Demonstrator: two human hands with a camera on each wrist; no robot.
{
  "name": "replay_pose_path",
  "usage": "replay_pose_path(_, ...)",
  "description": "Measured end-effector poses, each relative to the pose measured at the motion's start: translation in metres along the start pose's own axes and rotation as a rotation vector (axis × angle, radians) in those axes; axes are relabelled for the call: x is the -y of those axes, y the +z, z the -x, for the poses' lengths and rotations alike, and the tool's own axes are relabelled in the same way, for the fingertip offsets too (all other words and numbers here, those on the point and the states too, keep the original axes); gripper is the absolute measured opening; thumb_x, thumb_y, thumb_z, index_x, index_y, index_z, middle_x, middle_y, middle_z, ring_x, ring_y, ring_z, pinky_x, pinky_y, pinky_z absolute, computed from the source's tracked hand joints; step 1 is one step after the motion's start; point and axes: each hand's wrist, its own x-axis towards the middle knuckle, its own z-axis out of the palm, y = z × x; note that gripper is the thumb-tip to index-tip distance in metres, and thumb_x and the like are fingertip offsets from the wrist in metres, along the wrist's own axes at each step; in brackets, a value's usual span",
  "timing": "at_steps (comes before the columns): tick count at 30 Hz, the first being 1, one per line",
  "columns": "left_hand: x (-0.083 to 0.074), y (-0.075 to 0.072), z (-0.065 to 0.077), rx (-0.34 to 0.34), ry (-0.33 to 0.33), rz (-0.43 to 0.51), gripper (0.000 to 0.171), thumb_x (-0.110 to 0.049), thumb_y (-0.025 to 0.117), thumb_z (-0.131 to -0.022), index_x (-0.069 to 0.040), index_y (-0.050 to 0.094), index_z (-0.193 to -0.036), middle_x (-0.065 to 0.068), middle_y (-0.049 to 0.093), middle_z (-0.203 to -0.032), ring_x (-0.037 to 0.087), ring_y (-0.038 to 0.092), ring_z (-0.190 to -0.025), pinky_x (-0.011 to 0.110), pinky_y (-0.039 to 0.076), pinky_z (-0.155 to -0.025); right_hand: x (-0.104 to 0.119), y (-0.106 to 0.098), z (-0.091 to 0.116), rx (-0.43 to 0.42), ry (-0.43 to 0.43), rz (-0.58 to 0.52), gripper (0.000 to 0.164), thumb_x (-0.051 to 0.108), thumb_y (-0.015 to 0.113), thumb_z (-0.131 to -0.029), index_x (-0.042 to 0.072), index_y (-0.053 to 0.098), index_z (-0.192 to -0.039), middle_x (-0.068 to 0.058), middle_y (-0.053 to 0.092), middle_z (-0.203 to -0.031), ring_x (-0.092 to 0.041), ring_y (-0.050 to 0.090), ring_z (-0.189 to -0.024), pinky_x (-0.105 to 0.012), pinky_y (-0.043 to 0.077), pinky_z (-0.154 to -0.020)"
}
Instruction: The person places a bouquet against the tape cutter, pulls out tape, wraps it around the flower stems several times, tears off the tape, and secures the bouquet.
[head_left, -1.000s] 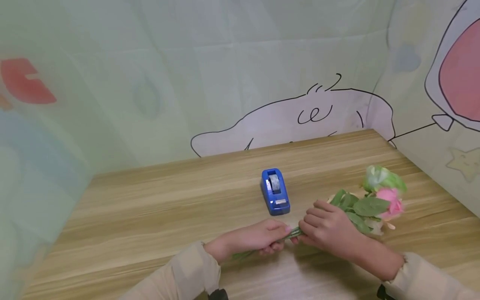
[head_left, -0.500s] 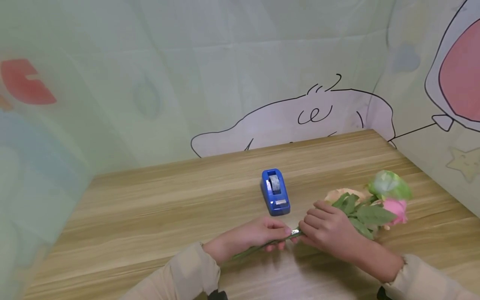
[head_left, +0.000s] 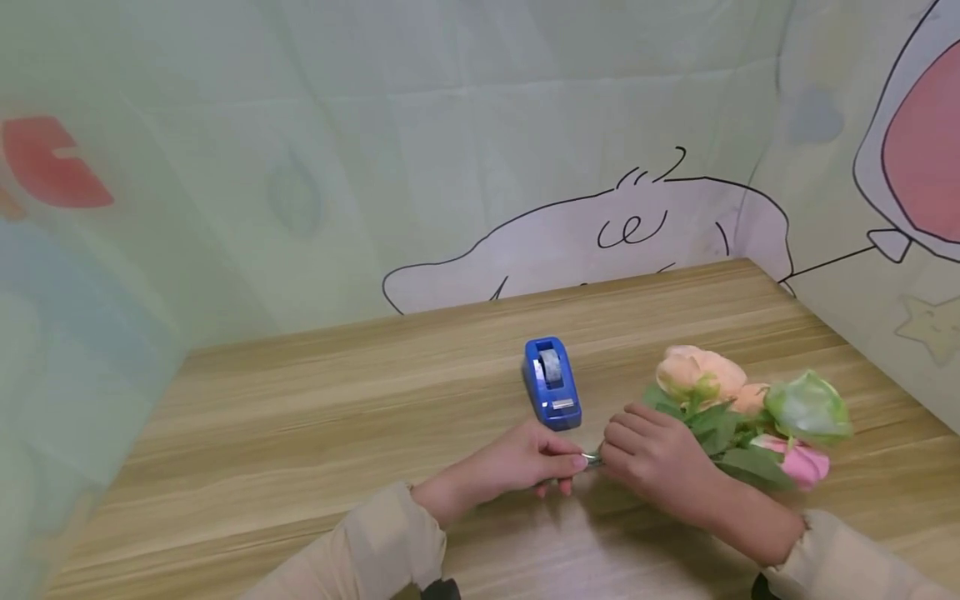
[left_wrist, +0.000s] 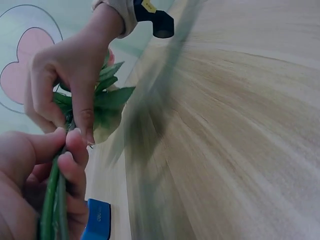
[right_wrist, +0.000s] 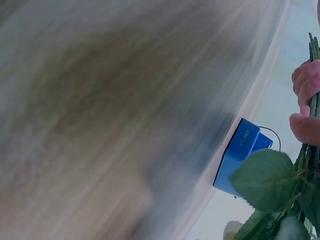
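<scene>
Here, the green stems [left_wrist: 51,205] of a flower bunch [head_left: 720,429] are pinched by the curled left hand [head_left: 525,460]. Just beside it, nearer the leaves [right_wrist: 262,180], the stems are gripped by the right hand [head_left: 663,462], likewise curled. The bunch is held at the right part of the surface [head_left: 315,417], its peach, green-white and pink blooms turned outward. Between both hands, a shiny patch [head_left: 592,459] is seen on the stems. Beyond the left hand, a blue tape dispenser [head_left: 552,385] is set on the surface.

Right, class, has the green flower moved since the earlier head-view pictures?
Yes: in the head view, the green flower has shifted rightward and down the picture, judged against the blue tape dispenser.
</scene>
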Motion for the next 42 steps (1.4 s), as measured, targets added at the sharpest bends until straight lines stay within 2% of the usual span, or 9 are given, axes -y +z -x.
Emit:
replay_pose_path(2,-0.001,0.001,0.0,-0.022,0.014,-0.038,0.019,-0.014,0.061,-0.091,0.002,0.07,-0.092,0.0,0.057,-0.059,0.007,0.04,-0.043,0.019,0.034,-0.043,-0.001,0.001,0.0,-0.019,0.016,-0.035,0.038,0.022,0.045,-0.097,0.009,0.054,-0.063,0.001,0.053,-0.068,-0.016,0.055,-0.065,-0.03,0.05,-0.066)
replay_pose_path(6,-0.003,0.004,0.001,-0.074,0.033,-0.11,0.016,-0.014,0.063,-0.09,-0.001,0.071,-0.09,-0.001,0.057,-0.058,0.008,0.04,-0.041,0.019,0.033,-0.04,-0.002,0.001,0.0,-0.054,0.059,-0.099,0.024,0.025,0.071,-0.072,0.009,0.054,-0.066,0.001,0.052,-0.071,-0.015,0.053,-0.063,-0.025,0.047,-0.058)
replay_pose_path(8,-0.004,0.005,0.002,-0.099,0.04,-0.143,0.015,-0.015,0.063,-0.089,-0.002,0.072,-0.09,-0.002,0.057,-0.058,0.007,0.041,-0.041,0.018,0.032,-0.04,-0.002,0.0,0.0,-0.051,0.095,-0.131,0.03,0.021,0.079,-0.058,0.01,0.053,-0.069,0.002,0.052,-0.072,-0.014,0.051,-0.063,-0.023,0.046,-0.056)
replay_pose_path(11,-0.005,0.005,0.004,-0.138,0.044,-0.196,0.013,-0.015,0.065,-0.088,-0.004,0.073,-0.091,-0.004,0.058,-0.057,0.006,0.041,-0.041,0.018,0.031,-0.039,0.0,-0.005,-0.002,-0.002,0.173,-0.17,0.041,0.02,0.086,-0.052,0.01,0.054,-0.076,0.003,0.053,-0.076,-0.011,0.051,-0.065,-0.021,0.045,-0.056)
replay_pose_path(15,-0.005,0.007,0.005,-0.183,0.077,-0.308,0.012,-0.016,0.065,-0.088,-0.008,0.073,-0.092,-0.008,0.057,-0.056,0.003,0.041,-0.042,0.017,0.03,-0.041,0.001,-0.01,-0.007,0.113,0.242,-0.183,0.044,0.022,0.088,-0.055,0.007,0.062,-0.087,0.001,0.058,-0.082,-0.013,0.055,-0.071,-0.025,0.049,-0.061)
replay_pose_path(22,-0.002,0.01,0.005,-0.267,0.167,-0.504,0.01,-0.019,0.067,-0.086,-0.012,0.074,-0.089,-0.014,0.059,-0.058,-0.004,0.042,-0.047,0.016,0.032,-0.045,-0.001,-0.013,-0.013,0.312,0.236,-0.141,0.031,0.025,0.082,-0.066,0.006,0.068,-0.087,-0.001,0.064,-0.082,-0.018,0.062,-0.077,-0.035,0.052,-0.073)
replay_pose_path(31,-0.001,0.01,0.005,-0.363,0.22,-0.628,0.015,-0.022,0.072,-0.082,-0.011,0.074,-0.092,-0.01,0.067,-0.072,-0.005,0.05,-0.059,0.015,0.038,-0.053,-0.002,-0.012,-0.014,0.391,0.303,-0.128,0.025,0.023,0.082,-0.063,0.01,0.068,-0.079,0.003,0.062,-0.074,-0.016,0.058,-0.069,-0.031,0.048,-0.063)
replay_pose_path(36,-0.001,0.01,0.004,-0.381,0.195,-0.605,0.015,-0.023,0.073,-0.081,-0.012,0.074,-0.091,-0.008,0.07,-0.08,-0.003,0.052,-0.065,0.016,0.04,-0.057,-0.002,-0.011,-0.014,0.375,0.292,-0.134,0.02,0.021,0.082,-0.064,0.015,0.066,-0.074,0.006,0.059,-0.068,-0.015,0.055,-0.065,-0.031,0.045,-0.06)
replay_pose_path(42,0.002,0.009,0.003,-0.364,0.141,-0.436,0.012,-0.02,0.075,-0.078,-0.011,0.073,-0.084,-0.009,0.063,-0.07,0.0,0.05,-0.061,0.018,0.04,-0.053,-0.001,-0.007,-0.01,0.285,0.246,-0.112,0.021,0.02,0.084,-0.061,0.015,0.066,-0.07,0.007,0.058,-0.064,-0.012,0.051,-0.06,-0.029,0.044,-0.059)
